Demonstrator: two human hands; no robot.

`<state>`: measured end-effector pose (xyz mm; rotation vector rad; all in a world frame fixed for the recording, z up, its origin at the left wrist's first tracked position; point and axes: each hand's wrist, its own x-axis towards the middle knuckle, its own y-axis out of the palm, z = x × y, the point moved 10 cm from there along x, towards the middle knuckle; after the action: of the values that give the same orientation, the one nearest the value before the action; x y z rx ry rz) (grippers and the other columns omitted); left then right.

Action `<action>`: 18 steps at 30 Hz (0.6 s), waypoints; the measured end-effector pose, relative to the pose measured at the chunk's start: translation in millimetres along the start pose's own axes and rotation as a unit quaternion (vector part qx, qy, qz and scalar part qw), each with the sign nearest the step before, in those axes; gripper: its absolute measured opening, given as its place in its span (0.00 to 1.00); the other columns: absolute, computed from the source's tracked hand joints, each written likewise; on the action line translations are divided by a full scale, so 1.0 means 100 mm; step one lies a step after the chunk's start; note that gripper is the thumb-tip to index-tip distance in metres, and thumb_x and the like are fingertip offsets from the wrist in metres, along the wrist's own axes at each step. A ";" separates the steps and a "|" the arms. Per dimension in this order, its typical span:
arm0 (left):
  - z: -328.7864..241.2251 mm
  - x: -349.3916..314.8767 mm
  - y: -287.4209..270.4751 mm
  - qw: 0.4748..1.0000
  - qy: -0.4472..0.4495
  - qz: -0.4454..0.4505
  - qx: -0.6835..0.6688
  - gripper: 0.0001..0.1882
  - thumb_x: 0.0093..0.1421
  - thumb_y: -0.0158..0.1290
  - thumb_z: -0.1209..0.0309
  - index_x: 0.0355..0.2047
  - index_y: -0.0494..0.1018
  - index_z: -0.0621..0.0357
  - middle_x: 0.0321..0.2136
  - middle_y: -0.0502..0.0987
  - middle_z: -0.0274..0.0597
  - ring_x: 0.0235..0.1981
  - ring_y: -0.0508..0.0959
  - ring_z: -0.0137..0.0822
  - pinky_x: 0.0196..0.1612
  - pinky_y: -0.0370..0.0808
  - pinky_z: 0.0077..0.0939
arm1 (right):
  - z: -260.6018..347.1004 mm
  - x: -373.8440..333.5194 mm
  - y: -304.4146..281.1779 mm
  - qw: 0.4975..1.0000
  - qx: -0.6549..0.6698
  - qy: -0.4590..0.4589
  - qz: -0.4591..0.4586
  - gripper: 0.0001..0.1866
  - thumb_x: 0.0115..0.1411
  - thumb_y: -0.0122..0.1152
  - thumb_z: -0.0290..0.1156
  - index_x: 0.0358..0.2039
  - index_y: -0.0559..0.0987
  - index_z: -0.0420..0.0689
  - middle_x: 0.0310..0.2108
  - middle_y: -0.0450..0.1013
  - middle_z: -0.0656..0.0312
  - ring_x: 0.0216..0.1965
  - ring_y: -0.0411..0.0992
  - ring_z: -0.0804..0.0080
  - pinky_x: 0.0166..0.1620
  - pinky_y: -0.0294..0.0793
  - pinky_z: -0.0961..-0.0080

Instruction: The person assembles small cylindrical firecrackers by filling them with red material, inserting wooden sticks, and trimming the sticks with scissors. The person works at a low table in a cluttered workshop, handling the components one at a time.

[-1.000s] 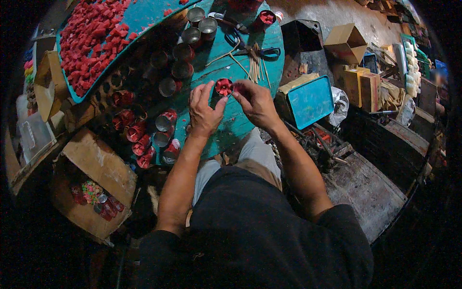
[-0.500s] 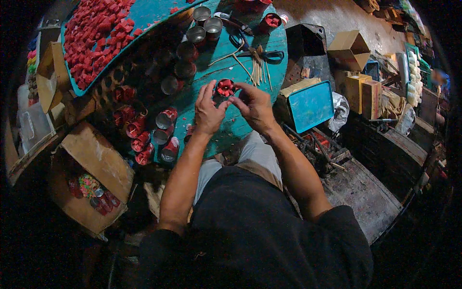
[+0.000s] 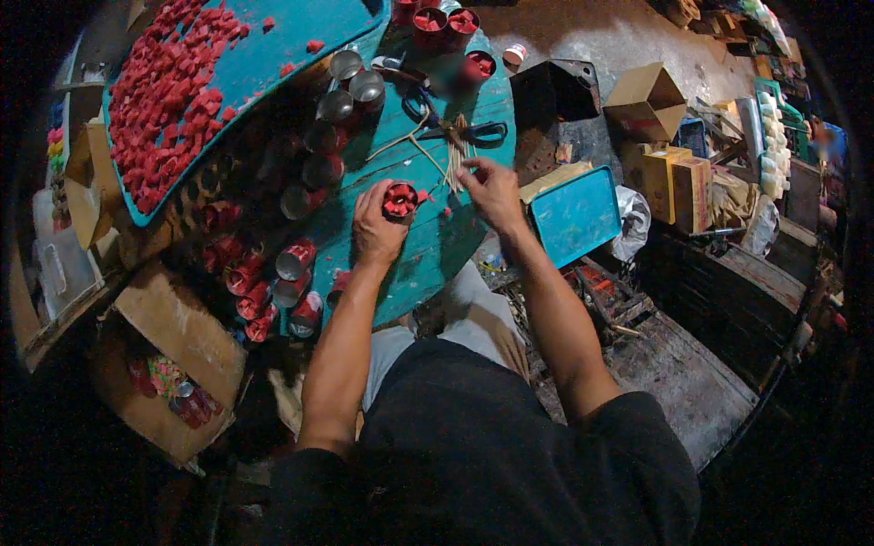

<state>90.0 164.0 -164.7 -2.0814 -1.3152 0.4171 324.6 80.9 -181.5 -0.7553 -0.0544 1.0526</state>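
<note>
My left hand (image 3: 376,227) grips a small metal cup (image 3: 399,199) filled with red chunks, held just above the round teal table (image 3: 428,246). My right hand (image 3: 492,189) has reached right and forward to a bundle of thin tan sticks (image 3: 455,150) lying on the table, fingertips touching its near end. Black-handled scissors (image 3: 473,133) lie beside the sticks. Whether the right fingers have closed on a stick I cannot tell.
A teal tray (image 3: 273,64) heaped with red chunks (image 3: 164,91) sits at the far left. Rows of metal cups (image 3: 328,136), some filled red (image 3: 273,282), line the table's left. A teal box lid (image 3: 575,214), cardboard boxes (image 3: 646,100) and an open carton (image 3: 164,364) surround it.
Both hands were together on the red-filled cup; my right hand has let go and moved right to the stick bundle. The left hand still holds the cup.
</note>
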 end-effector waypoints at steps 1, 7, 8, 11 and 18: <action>-0.02 0.01 -0.02 1.000 -0.006 -0.009 -0.005 0.34 0.47 0.76 0.68 0.55 0.75 0.59 0.47 0.82 0.52 0.48 0.82 0.54 0.54 0.79 0.45 | -0.04 0.14 -0.15 1.000 -0.011 -0.002 -0.024 0.18 0.64 0.73 0.40 0.46 0.85 0.39 0.26 0.81 0.58 0.27 0.78 0.72 0.33 0.77 0.70; -0.31 0.35 0.04 0.996 -0.048 0.002 -0.069 0.33 0.49 0.73 0.66 0.54 0.74 0.60 0.48 0.81 0.54 0.50 0.79 0.59 0.57 0.76 0.49 | 0.09 1.07 -0.58 0.989 -0.074 -0.090 -0.093 0.26 0.57 0.76 0.43 0.53 0.83 0.43 0.30 0.82 0.50 0.32 0.83 0.56 0.40 0.81 0.60; -0.43 0.46 0.10 0.998 -0.028 0.004 -0.064 0.33 0.49 0.73 0.66 0.54 0.74 0.60 0.48 0.81 0.54 0.50 0.79 0.59 0.56 0.76 0.48 | 0.13 1.23 -0.59 0.987 -0.088 -0.100 -0.093 0.29 0.56 0.78 0.44 0.55 0.82 0.44 0.31 0.83 0.50 0.32 0.83 0.57 0.40 0.82 0.61; -0.75 0.86 0.32 0.998 0.042 -0.004 -0.044 0.33 0.50 0.73 0.65 0.55 0.74 0.59 0.46 0.81 0.53 0.49 0.79 0.59 0.55 0.76 0.48 | 0.16 1.61 -0.50 0.994 -0.053 -0.092 -0.034 0.37 0.52 0.80 0.44 0.59 0.78 0.44 0.37 0.84 0.49 0.36 0.84 0.55 0.44 0.82 0.60; -0.82 1.51 1.00 0.998 0.027 0.003 -0.050 0.29 0.51 0.69 0.69 0.53 0.74 0.61 0.45 0.81 0.56 0.49 0.79 0.60 0.54 0.76 0.50 | 0.47 1.96 -0.61 0.970 -0.032 -0.237 0.030 0.38 0.51 0.76 0.34 0.63 0.73 0.48 0.42 0.83 0.44 0.44 0.81 0.40 0.47 0.80 0.52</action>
<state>273.1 240.0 -158.9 -2.1639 -1.3230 0.2996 454.2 246.4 -169.9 -0.5500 -0.4795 1.2774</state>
